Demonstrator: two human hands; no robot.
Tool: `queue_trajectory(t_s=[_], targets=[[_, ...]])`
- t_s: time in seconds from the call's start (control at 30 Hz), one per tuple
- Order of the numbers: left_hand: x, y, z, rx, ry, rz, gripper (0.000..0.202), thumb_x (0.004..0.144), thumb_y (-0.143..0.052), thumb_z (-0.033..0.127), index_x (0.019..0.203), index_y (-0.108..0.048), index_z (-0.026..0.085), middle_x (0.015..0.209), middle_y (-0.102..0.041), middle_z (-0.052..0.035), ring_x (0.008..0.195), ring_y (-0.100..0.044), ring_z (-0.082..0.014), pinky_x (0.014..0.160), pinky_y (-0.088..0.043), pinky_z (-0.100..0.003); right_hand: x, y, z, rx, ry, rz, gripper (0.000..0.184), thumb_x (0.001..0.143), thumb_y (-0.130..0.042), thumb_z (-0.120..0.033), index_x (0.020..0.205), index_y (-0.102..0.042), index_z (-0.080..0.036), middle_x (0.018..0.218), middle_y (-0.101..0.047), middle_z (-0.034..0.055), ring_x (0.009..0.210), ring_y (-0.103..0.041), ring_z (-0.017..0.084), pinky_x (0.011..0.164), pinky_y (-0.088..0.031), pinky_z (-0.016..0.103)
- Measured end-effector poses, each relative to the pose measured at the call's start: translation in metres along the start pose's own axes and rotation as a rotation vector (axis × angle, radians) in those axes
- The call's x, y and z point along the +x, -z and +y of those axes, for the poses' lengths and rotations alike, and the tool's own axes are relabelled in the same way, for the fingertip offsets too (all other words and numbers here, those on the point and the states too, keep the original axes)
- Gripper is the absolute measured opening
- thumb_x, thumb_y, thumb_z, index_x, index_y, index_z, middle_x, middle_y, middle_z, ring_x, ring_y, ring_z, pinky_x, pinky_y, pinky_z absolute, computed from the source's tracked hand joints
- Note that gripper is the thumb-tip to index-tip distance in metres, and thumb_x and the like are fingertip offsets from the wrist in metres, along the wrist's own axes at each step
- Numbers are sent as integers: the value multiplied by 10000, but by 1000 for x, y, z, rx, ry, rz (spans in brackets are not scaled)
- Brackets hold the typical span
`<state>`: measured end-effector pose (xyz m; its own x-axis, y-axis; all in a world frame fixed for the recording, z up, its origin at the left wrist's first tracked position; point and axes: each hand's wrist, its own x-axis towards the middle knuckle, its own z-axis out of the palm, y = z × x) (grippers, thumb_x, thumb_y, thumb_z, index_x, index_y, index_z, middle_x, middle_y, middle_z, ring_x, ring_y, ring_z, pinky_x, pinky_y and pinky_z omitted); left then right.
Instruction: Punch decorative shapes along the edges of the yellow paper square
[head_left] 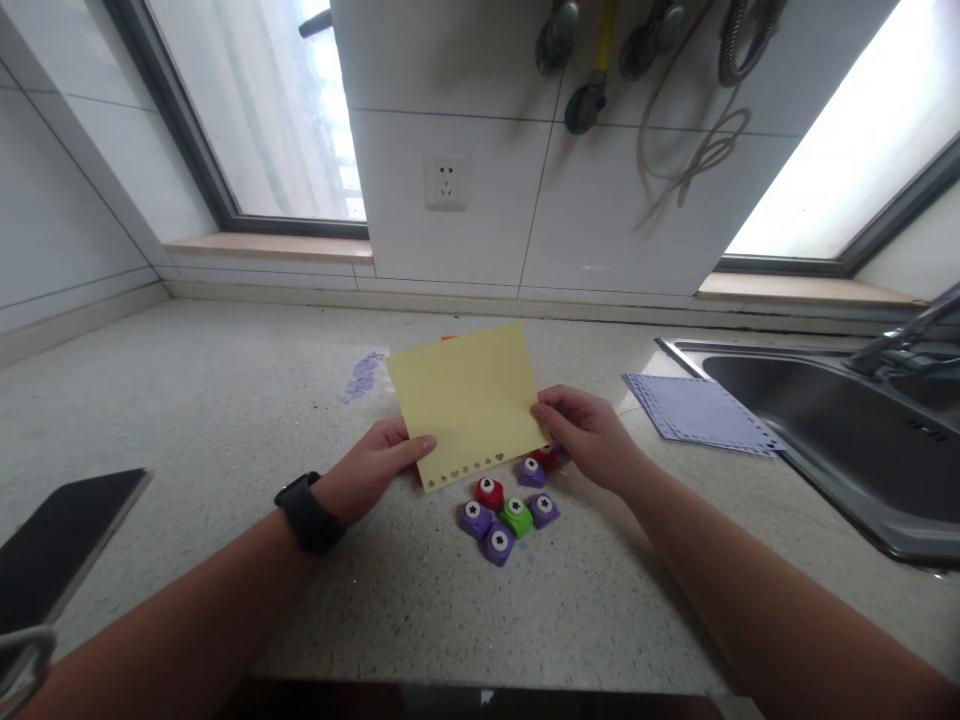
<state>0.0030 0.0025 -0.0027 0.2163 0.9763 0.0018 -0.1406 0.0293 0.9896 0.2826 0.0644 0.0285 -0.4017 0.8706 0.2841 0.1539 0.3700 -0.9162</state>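
Note:
A yellow sheet of paper is held up, slightly tilted, above the counter between my two hands. Small punched shapes, a heart among them, run along its lower edge. My left hand pinches the lower left side, thumb on top. At the right edge, my right hand grips the sheet between thumb and fingers. Just below the paper sit several craft punches: a red punch, a green punch and purple ones such as this purple punch. Another red punch is partly hidden near my right hand.
A stack of punched lavender sheets lies at the right, beside the steel sink. Purple paper bits are scattered left of the yellow sheet. A dark flat object rests at the far left. A wall socket is behind.

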Motion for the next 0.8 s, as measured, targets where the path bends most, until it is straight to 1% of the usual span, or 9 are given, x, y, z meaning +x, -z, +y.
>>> queue_trajectory(t_s=[0.1,0.23,0.33,0.43,0.5,0.53,0.63,0.73,0.8], targets=[[-2,0,-3,-45,-25,43,235,825,-757,382,850,-790,151,739,-759,-68,595,-634,-169,569,-495,-275,0,3,-3,-1,0,-5,255,926,-621,-438,913,-680,-191,726,-606,0,599,-509,122,527,-413,273],[-6,-2,0,-146,-94,95,287,844,-716,427,947,-802,173,867,-798,-82,691,-690,-213,611,-524,-297,0,6,-3,-16,-23,-12,273,937,-604,-464,950,-694,-206,745,-629,12,641,-578,147,546,-459,282],[-6,-1,4,-232,-47,-10,476,848,-637,570,948,-812,138,875,-805,-123,772,-728,-273,671,-566,-348,0,6,0,-10,-91,-27,284,953,-581,-464,1010,-702,-214,763,-655,22,636,-606,156,513,-468,275],[-6,2,7,-343,33,-163,557,848,-605,629,1024,-809,142,872,-807,-123,663,-717,-244,500,-539,-302,-1,5,1,-31,-108,-59,262,965,-570,-425,1023,-720,-218,827,-693,38,662,-620,156,520,-479,270],[-6,3,7,-314,63,-210,473,866,-646,560,1086,-799,170,908,-813,-106,614,-704,-202,454,-514,-260,-1,2,1,-63,-74,-60,233,967,-574,-390,1008,-731,-223,895,-714,48,725,-637,163,571,-499,280],[-6,3,8,-269,82,-220,414,869,-681,503,1104,-795,182,935,-816,-101,633,-714,-190,493,-534,-252,-2,0,1,-77,-54,-53,221,968,-574,-374,1003,-733,-225,923,-721,51,752,-640,166,597,-504,286],[-7,0,10,-104,161,-226,312,848,-769,355,1112,-794,191,1007,-821,-100,794,-762,-201,727,-588,-275,-3,-5,1,-105,6,-34,203,973,-570,-352,1008,-728,-229,959,-728,47,789,-637,167,649,-502,299],[-8,-4,12,-19,233,-193,278,841,-792,297,1095,-796,184,1023,-823,-111,866,-778,-229,783,-598,-299,-2,-1,1,-100,49,-3,223,977,-565,-373,1062,-713,-229,939,-721,42,759,-619,161,650,-493,305],[-8,-6,12,-64,240,-121,264,836,-797,277,1081,-795,179,1017,-825,-116,863,-784,-245,777,-613,-324,3,11,3,-90,70,79,258,992,-533,-390,1090,-701,-220,896,-713,41,718,-598,156,641,-486,309]])
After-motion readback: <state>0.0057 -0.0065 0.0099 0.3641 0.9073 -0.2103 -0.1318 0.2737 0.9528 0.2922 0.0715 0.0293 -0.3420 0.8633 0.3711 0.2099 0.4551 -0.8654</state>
